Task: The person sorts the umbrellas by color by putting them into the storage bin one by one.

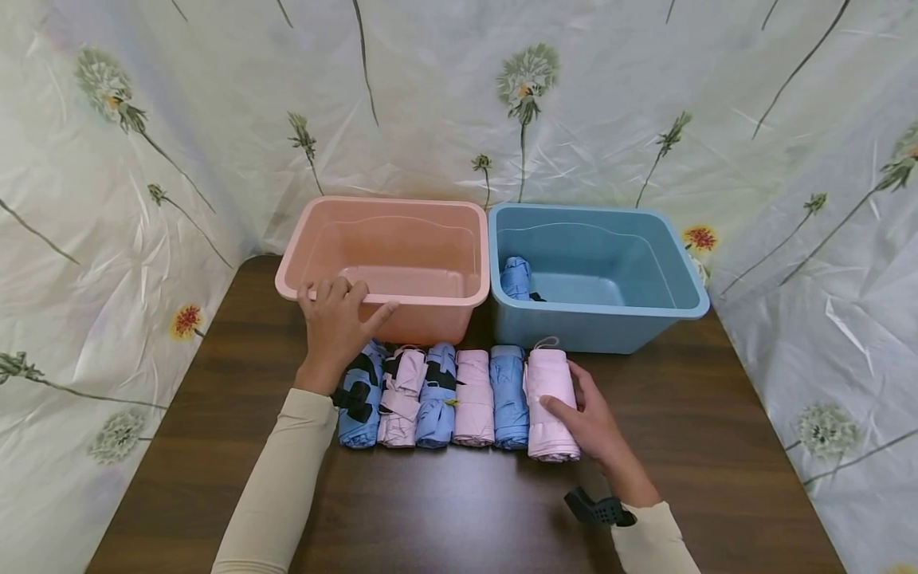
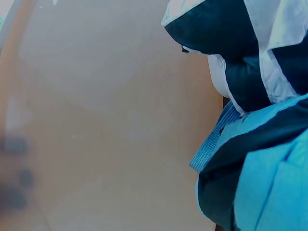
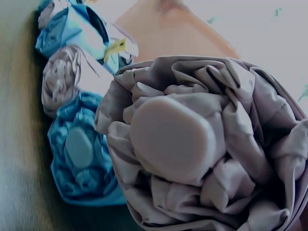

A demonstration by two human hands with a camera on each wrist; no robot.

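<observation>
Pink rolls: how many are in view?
3: one pink roll second from left in line, another fourth, the last at the right end in the right hand. The pink bin and blue bin may hide more.

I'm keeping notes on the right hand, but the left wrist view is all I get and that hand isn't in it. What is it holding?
Observer: The right hand holds a pale pink roll, its thumb across the top side.

Operator: I only see a couple of bundles here. How many rolls are in the row on the table?

Observer: In the head view, the row of rolls numbers six, counting the held one at its right end.

Operator: Does any roll lie away from that row?

Observer: Yes, a blue roll lies inside the blue tub, against its left end.
</observation>
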